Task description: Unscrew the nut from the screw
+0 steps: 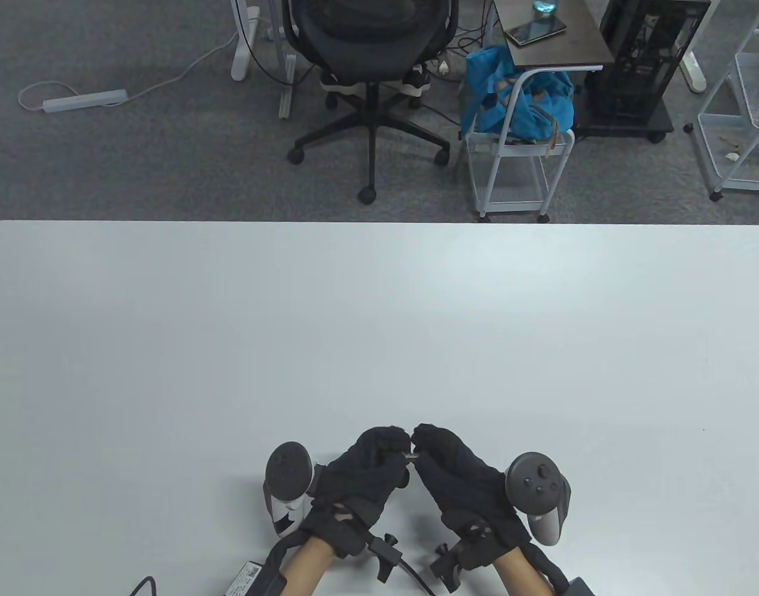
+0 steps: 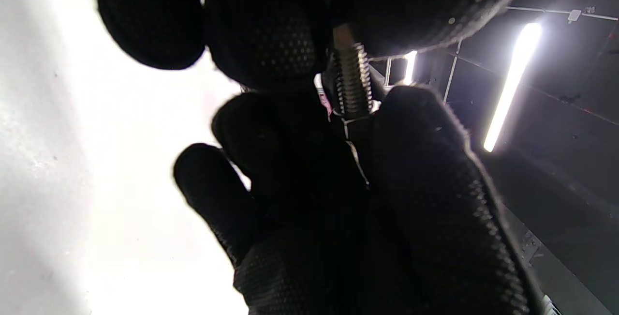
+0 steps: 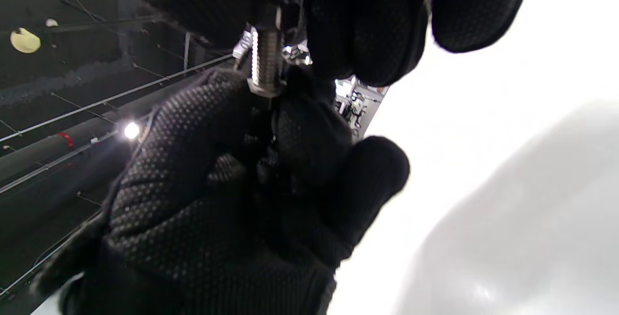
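In the table view, the left hand [image 1: 370,472] and the right hand [image 1: 457,475] meet fingertip to fingertip near the six o'clock edge of the white table [image 1: 379,323], just above its surface. A short stretch of the metal screw [image 1: 411,457] shows between them, lying roughly along the nine-to-three line, with each hand gripping one end; the nut cannot be made out from here. A tracker [image 1: 287,481] sits on the back of the left hand at about nine o'clock from it. Beyond the table, toward twelve o'clock, stands a black office chair [image 1: 370,68], and a blue bag [image 1: 516,99] rests in a white cart toward one o'clock. In the left wrist view, gloved fingers [image 2: 425,199] close around the lower part of the screw [image 2: 352,80], whose threaded shaft runs from six to twelve o'clock, its upper end buried among the other fingers at the top of the frame. In the right wrist view, the screw [image 3: 265,58] again stands close to upright, its bright threads catching light, pinched at its lower end by the fingers [image 3: 203,126] below and held above by those hanging from twelve o'clock. Whether either grip covers the nut cannot be told.
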The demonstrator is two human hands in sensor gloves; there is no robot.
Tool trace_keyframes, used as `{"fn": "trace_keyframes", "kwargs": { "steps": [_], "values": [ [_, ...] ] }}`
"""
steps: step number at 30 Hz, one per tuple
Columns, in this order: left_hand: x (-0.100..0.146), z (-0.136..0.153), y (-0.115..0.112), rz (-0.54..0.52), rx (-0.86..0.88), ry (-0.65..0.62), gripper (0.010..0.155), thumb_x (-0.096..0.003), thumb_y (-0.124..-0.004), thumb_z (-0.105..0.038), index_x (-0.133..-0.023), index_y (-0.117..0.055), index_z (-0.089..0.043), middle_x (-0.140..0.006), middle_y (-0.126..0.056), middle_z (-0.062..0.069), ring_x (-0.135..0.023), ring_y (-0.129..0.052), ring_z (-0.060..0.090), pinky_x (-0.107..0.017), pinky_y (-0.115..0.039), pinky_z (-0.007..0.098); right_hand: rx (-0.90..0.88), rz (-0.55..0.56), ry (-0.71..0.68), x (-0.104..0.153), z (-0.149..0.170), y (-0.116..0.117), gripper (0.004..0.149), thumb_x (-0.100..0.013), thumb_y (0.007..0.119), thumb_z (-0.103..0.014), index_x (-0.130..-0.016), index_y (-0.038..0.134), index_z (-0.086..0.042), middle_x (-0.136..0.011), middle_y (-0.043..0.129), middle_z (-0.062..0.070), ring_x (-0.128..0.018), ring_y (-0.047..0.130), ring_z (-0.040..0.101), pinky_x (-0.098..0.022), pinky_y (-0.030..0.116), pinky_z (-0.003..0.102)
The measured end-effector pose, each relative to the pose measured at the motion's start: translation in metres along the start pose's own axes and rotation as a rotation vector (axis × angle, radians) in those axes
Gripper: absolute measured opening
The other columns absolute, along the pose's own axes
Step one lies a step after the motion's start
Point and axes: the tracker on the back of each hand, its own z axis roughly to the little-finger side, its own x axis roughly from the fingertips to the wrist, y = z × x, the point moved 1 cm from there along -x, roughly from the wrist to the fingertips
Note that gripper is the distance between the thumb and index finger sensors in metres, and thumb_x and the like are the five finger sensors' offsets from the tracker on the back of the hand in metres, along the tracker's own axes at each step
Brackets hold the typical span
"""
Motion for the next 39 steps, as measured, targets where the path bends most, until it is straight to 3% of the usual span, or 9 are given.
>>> {"fn": "trace_keyframes", "kwargs": {
  "steps": [2,4,7,9,18,29,35,39],
  "values": [
    [0.0,0.0,0.0,0.002,-0.005,-0.007,0.047,-0.0479,-0.084,-0.037,-0.092,-0.078,-0.024,-0.084,-0.088,0.015,-0.049,-0.099,0.023,-0.052,-0.083,0.056,-0.001,0.011,0.044,0.001,0.004,0.0,0.071,-0.056,0.068,-0.052,-0.109,0.058,-0.006,-0.093,0.077,0.023,-0.074,0.083,0.046,-0.056,0.069,0.066],
    [0.0,-0.001,-0.001,0.007,-0.015,-0.02,0.046,-0.0478,-0.084,-0.037,-0.092,-0.078,-0.024,-0.084,-0.088,0.015,-0.05,-0.099,0.023,-0.052,-0.083,0.056,-0.002,0.03,0.086,0.001,0.008,-0.002,0.072,-0.056,0.065,-0.056,-0.103,0.065,-0.001,-0.083,0.085,0.024,-0.065,0.088,0.047,-0.052,0.071,0.067],
    [0.0,-0.002,-0.002,0.01,-0.044,-0.028,0.046,-0.0475,-0.084,-0.037,-0.092,-0.079,-0.024,-0.084,-0.088,0.015,-0.05,-0.099,0.023,-0.052,-0.083,0.056,-0.005,0.047,0.106,0.001,0.009,-0.004,0.062,-0.056,0.064,-0.053,-0.086,0.082,-0.001,-0.059,0.098,0.014,-0.044,0.098,0.037,-0.043,0.08,0.062],
    [0.0,-0.002,-0.002,0.018,-0.038,-0.028,0.047,-0.0479,-0.084,-0.037,-0.092,-0.078,-0.024,-0.084,-0.088,0.015,-0.05,-0.099,0.023,-0.052,-0.083,0.056,0.002,0.044,0.083,0.001,0.006,-0.004,0.058,-0.056,0.066,-0.05,-0.085,0.081,-0.002,-0.055,0.097,0.01,-0.039,0.098,0.032,-0.043,0.082,0.059],
    [-0.001,-0.005,-0.006,0.075,-0.101,-0.039,0.05,-0.0483,-0.085,-0.035,-0.096,-0.073,-0.025,-0.09,-0.081,0.016,-0.055,-0.096,0.024,-0.055,-0.08,0.057,0.054,0.076,0.034,0.0,0.001,-0.006,0.056,-0.054,0.072,-0.044,-0.089,0.078,-0.001,-0.056,0.096,0.006,-0.04,0.098,0.028,-0.045,0.084,0.055],
    [0.0,-0.003,-0.004,0.028,-0.047,-0.027,0.05,-0.0485,-0.084,-0.042,-0.094,-0.079,-0.02,-0.079,-0.092,0.014,-0.045,-0.101,0.021,-0.049,-0.086,0.054,0.056,0.117,-0.034,0.001,-0.004,-0.008,0.051,-0.053,0.073,-0.04,-0.092,0.078,-0.006,-0.057,0.096,0.006,-0.044,0.097,0.027,-0.049,0.084,0.055],
    [0.0,-0.002,-0.002,0.01,-0.028,-0.02,0.05,-0.0483,-0.084,-0.041,-0.093,-0.079,-0.02,-0.078,-0.092,0.014,-0.044,-0.101,0.021,-0.048,-0.086,0.054,0.052,0.094,-0.074,0.001,-0.006,-0.006,0.046,-0.055,0.074,-0.034,-0.098,0.073,-0.017,-0.08,0.086,0.013,-0.064,0.091,0.035,-0.057,0.076,0.06],
    [0.0,-0.003,-0.002,0.003,-0.028,-0.015,0.05,-0.0481,-0.084,-0.041,-0.093,-0.079,-0.019,-0.077,-0.093,0.014,-0.043,-0.102,0.02,-0.048,-0.087,0.053,0.056,0.099,-0.079,0.001,-0.006,-0.006,0.046,-0.054,0.075,-0.032,-0.098,0.073,-0.018,-0.084,0.084,0.014,-0.068,0.09,0.037,-0.057,0.075,0.06]
  ]
}}
